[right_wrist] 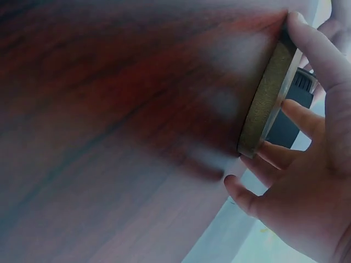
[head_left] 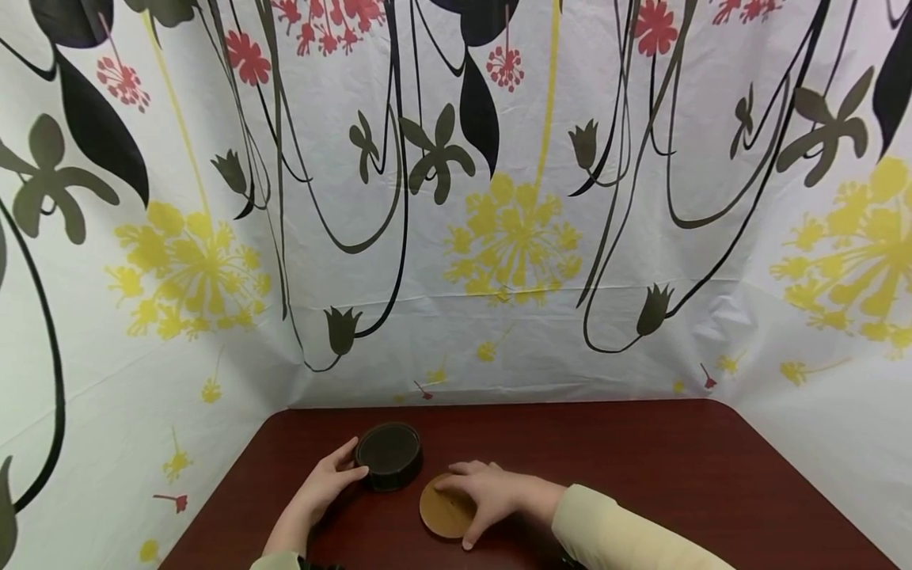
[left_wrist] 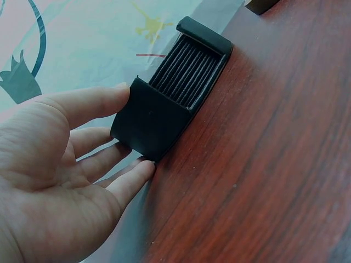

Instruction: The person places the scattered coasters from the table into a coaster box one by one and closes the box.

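A round black coaster holder (head_left: 389,457) stands on the table, left of the middle in the head view. Ridged dark layers, like a stack of coasters (left_wrist: 184,71), show through its side opening in the left wrist view. My left hand (head_left: 329,483) holds the holder from its left side, thumb and fingers spread along its wall. Just right of it, a round tan wooden disc (head_left: 443,514) lies on the table. My right hand (head_left: 492,495) grips this disc (right_wrist: 269,98) at its rim, one finger on its top face. Part of the disc is hidden beneath the hand.
The dark red wooden table (head_left: 606,451) has rounded far corners. A white curtain (head_left: 442,348) printed with flowers hangs behind it and along both sides. The two objects sit close together, with a small gap between them.
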`<state>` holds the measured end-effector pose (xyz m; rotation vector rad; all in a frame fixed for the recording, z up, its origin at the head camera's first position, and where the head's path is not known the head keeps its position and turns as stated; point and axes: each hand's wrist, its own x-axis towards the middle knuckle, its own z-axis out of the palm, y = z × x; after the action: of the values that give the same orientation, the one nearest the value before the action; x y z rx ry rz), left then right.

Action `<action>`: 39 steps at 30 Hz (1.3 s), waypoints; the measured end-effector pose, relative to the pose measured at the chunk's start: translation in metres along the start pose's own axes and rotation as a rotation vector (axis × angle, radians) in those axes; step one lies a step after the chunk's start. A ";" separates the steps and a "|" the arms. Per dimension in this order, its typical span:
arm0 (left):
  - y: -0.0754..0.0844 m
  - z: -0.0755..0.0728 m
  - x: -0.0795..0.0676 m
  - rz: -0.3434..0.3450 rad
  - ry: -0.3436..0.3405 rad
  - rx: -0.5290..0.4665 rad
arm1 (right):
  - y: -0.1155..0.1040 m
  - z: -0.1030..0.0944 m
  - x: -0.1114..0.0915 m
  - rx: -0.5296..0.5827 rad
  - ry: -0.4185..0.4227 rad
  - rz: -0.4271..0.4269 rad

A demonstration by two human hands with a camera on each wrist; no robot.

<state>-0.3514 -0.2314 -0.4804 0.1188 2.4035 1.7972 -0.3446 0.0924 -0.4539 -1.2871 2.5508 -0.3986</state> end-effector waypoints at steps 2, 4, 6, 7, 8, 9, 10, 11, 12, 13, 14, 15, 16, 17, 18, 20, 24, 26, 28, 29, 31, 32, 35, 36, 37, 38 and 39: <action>0.001 0.000 0.001 0.006 -0.001 0.002 | 0.000 -0.001 0.000 -0.015 0.012 0.004; 0.001 -0.001 0.001 0.008 0.001 0.008 | 0.000 -0.001 0.001 -0.021 0.022 0.000; 0.000 -0.001 0.001 0.006 0.002 0.016 | 0.001 -0.001 0.002 -0.020 0.028 -0.012; 0.000 -0.002 0.001 0.005 0.000 0.019 | 0.002 -0.001 0.003 -0.021 0.032 -0.021; 0.000 -0.002 0.001 0.001 -0.001 0.021 | 0.003 -0.001 0.004 -0.022 0.036 -0.030; 0.000 -0.003 0.001 -0.002 -0.001 0.022 | 0.004 -0.001 0.004 -0.021 0.041 -0.040; -0.001 -0.003 0.001 -0.002 0.000 0.023 | 0.005 -0.001 0.004 -0.017 0.047 -0.050; 0.000 -0.003 0.000 -0.003 0.001 0.028 | 0.005 -0.002 0.004 -0.010 0.052 -0.060; -0.001 -0.003 0.000 -0.005 -0.002 0.030 | 0.006 -0.003 0.004 0.000 0.058 -0.069; -0.001 -0.004 0.000 -0.005 -0.003 0.031 | 0.006 -0.004 0.004 0.005 0.066 -0.079; -0.001 -0.004 0.000 -0.006 0.000 0.032 | 0.006 -0.005 0.003 0.014 0.071 -0.086; -0.002 -0.003 -0.001 -0.006 0.002 0.035 | 0.007 -0.007 0.002 0.024 0.077 -0.095; -0.002 -0.003 -0.001 -0.007 0.004 0.038 | 0.007 -0.008 0.002 0.033 0.084 -0.102; -0.002 -0.003 -0.001 -0.012 0.004 0.038 | 0.008 -0.009 0.002 0.038 0.091 -0.107; -0.003 -0.003 -0.001 -0.016 0.005 0.039 | 0.009 -0.010 0.001 0.035 0.101 -0.114; -0.003 -0.003 -0.001 -0.019 0.015 0.041 | 0.011 -0.013 0.001 0.035 0.115 -0.121; -0.004 -0.002 0.000 -0.020 0.026 0.047 | 0.011 -0.021 0.001 0.023 0.142 -0.123; -0.003 -0.002 0.001 -0.019 0.027 0.048 | 0.010 -0.026 0.001 0.020 0.148 -0.119; -0.002 -0.002 0.001 -0.019 0.024 0.047 | 0.008 -0.032 0.001 0.021 0.156 -0.120; -0.002 -0.002 0.002 -0.017 0.024 0.047 | 0.007 -0.034 0.001 0.016 0.164 -0.124; -0.001 -0.002 0.002 -0.016 0.024 0.046 | 0.006 -0.039 0.003 -0.011 0.181 -0.130; -0.001 -0.002 0.003 -0.016 0.023 0.046 | 0.006 -0.041 0.003 -0.025 0.193 -0.135; -0.001 -0.003 0.005 -0.011 0.020 0.043 | 0.006 -0.049 0.005 -0.039 0.213 -0.134; 0.000 -0.003 0.006 -0.010 0.015 0.044 | 0.006 -0.051 0.006 -0.038 0.215 -0.132; 0.000 -0.004 0.007 -0.006 0.013 0.046 | 0.006 -0.054 0.007 -0.031 0.215 -0.126; 0.000 -0.004 0.008 -0.004 0.011 0.046 | 0.006 -0.056 0.008 -0.027 0.216 -0.121; 0.000 -0.004 0.009 0.000 0.008 0.046 | 0.006 -0.059 0.008 -0.022 0.214 -0.111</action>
<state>-0.3605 -0.2339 -0.4797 0.1161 2.4508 1.7466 -0.3736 0.0964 -0.4023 -1.4710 2.6700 -0.5607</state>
